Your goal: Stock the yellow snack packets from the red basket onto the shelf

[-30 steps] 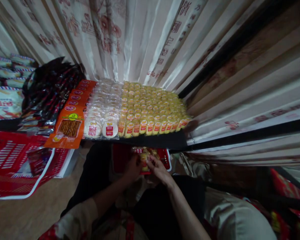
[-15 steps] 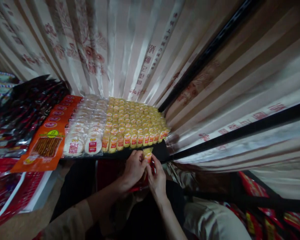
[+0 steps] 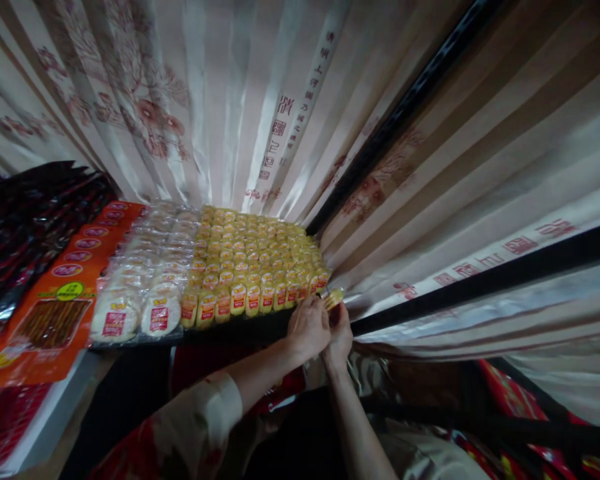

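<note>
Both hands meet at the front right corner of a dark shelf [image 3: 260,325]. Between them is a small yellow snack packet [image 3: 334,297], its upper part showing above the fingers. My left hand [image 3: 309,328] is closed, with its fingertips at the packet's left side. Closed on the packet's right side is my right hand [image 3: 339,335], partly covered by the left. Just beyond stand tight rows of yellow snack packets [image 3: 253,300] with red and white labels, upright and leaning back. Where the fingertips press is partly hidden.
Left of the yellow rows are round white packaged snacks [image 3: 161,313], an orange snack bag [image 3: 55,320] and dark glossy packets [image 3: 35,213]. A pleated printed curtain [image 3: 220,100] hangs behind. A black bar [image 3: 480,287] runs along the right. Red packages [image 3: 513,393] lie lower right.
My hands have moved right and slightly up with the yellow packet, from in front of the rows to their right end. The view has shifted, so the shelf goods appear further left and lower.
</note>
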`<action>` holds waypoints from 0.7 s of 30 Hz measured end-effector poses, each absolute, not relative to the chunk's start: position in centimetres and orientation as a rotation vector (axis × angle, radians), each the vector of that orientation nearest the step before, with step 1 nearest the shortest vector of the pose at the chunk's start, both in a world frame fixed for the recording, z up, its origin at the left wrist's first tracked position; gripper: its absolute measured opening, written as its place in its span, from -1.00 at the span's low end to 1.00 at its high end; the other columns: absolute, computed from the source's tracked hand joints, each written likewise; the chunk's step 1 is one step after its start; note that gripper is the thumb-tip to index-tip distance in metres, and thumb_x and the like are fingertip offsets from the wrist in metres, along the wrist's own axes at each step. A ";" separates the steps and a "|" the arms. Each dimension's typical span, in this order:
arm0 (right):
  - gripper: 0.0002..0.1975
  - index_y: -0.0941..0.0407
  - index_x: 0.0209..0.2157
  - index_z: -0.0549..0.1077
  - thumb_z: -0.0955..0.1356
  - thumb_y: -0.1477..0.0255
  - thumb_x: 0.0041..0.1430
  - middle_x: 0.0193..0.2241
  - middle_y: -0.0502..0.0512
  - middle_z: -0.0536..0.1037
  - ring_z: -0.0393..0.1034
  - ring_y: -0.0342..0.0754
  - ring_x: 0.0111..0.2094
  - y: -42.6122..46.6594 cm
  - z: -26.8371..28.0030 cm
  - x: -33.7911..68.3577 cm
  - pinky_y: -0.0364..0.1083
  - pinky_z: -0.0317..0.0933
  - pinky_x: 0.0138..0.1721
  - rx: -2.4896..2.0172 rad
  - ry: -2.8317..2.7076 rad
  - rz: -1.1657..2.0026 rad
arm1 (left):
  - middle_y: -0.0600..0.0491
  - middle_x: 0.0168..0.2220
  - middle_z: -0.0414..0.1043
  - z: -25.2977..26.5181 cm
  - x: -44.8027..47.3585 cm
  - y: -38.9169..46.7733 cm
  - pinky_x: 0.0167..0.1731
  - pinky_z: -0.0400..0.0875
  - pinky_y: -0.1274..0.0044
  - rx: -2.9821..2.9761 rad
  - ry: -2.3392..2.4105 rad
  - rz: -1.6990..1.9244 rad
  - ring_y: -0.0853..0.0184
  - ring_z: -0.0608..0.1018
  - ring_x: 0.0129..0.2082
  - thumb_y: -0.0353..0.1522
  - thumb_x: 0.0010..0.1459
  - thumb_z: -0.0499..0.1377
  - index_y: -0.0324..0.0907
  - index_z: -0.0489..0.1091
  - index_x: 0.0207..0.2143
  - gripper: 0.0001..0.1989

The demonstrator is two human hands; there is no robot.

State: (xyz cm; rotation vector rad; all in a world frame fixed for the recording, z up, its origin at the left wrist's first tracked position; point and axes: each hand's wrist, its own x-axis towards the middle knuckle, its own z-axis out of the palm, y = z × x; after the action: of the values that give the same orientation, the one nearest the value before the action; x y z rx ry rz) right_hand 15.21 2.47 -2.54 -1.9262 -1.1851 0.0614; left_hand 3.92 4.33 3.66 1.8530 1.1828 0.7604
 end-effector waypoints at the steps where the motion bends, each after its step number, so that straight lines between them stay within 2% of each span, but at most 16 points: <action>1: -0.29 0.30 0.11 0.24 0.21 0.14 0.00 -0.11 0.33 0.49 0.40 0.13 -0.16 2.8 -2.5 15.4 0.04 0.23 -0.13 -1.957 -1.169 0.070 | -0.12 -0.07 0.42 3.7 4.2 4.6 0.04 0.31 0.46 1.868 1.172 0.712 0.25 0.45 -0.04 -0.46 0.16 -0.05 -0.30 0.40 -0.11 -0.68; 3: -0.28 0.29 0.14 0.19 0.21 0.14 0.00 -0.08 0.34 0.46 0.39 0.14 -0.14 3.4 -2.4 15.3 0.03 0.22 -0.14 -2.006 -1.158 0.074 | -0.13 -0.08 0.43 3.5 4.7 5.1 0.04 0.31 0.45 1.856 1.171 0.623 0.25 0.46 -0.05 -0.45 0.19 -0.09 -0.31 0.41 -0.13 -0.67; 6: -0.26 0.29 0.18 0.09 0.18 0.17 0.02 -0.03 0.38 0.41 0.36 0.14 -0.10 4.2 -2.5 14.8 0.01 0.20 -0.13 -2.024 -1.156 0.073 | -0.16 0.06 0.35 3.1 5.1 6.1 0.11 0.23 0.47 1.758 1.223 0.560 0.26 0.39 0.06 -0.44 0.23 -0.12 -0.37 0.29 0.05 -0.60; 8: -0.27 0.28 0.18 0.06 0.17 0.17 0.02 -0.04 0.39 0.42 0.37 0.13 -0.12 4.7 -2.6 14.6 0.01 0.20 -0.15 -2.048 -1.131 0.083 | -0.17 0.10 0.31 2.8 5.3 6.5 0.15 0.18 0.49 1.726 1.219 0.536 0.27 0.36 0.11 -0.44 0.24 -0.12 -0.39 0.24 0.10 -0.58; 13: -0.37 0.23 0.12 0.12 0.17 0.22 0.04 -0.03 0.39 0.41 0.37 0.14 -0.12 5.6 -3.0 14.8 0.01 0.18 -0.16 -2.053 -1.123 0.040 | -0.07 0.17 0.25 2.2 5.3 7.0 0.20 0.08 0.52 1.719 1.153 0.489 0.32 0.27 0.18 -0.39 0.26 -0.13 -0.27 0.29 0.08 -0.59; 17: -0.43 0.21 0.07 0.18 0.18 0.22 0.06 -0.08 0.34 0.43 0.36 0.14 -0.13 5.6 -3.7 15.0 0.05 0.18 -0.14 -2.047 -1.144 0.042 | -0.08 0.19 0.21 1.1 5.7 7.3 0.22 0.06 0.48 1.670 1.147 0.533 0.29 0.26 0.19 -0.40 0.23 -0.12 -0.30 0.25 0.12 -0.56; 21: -0.51 0.20 0.04 0.23 0.12 0.29 0.10 0.02 0.33 0.34 0.23 0.14 0.03 5.5 -5.0 15.0 0.10 0.12 0.01 -1.940 -1.258 -0.075 | -0.08 0.19 0.21 -2.1 7.3 7.6 0.22 0.08 0.55 1.762 1.096 0.593 0.31 0.25 0.19 -0.45 0.18 -0.09 -0.33 0.22 0.14 -0.53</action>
State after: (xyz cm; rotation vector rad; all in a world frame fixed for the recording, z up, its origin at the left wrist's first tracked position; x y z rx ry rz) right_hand 15.02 5.49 -5.00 -1.9398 -1.2583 -0.0754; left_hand 7.34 7.64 -2.09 1.7617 1.0960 0.5934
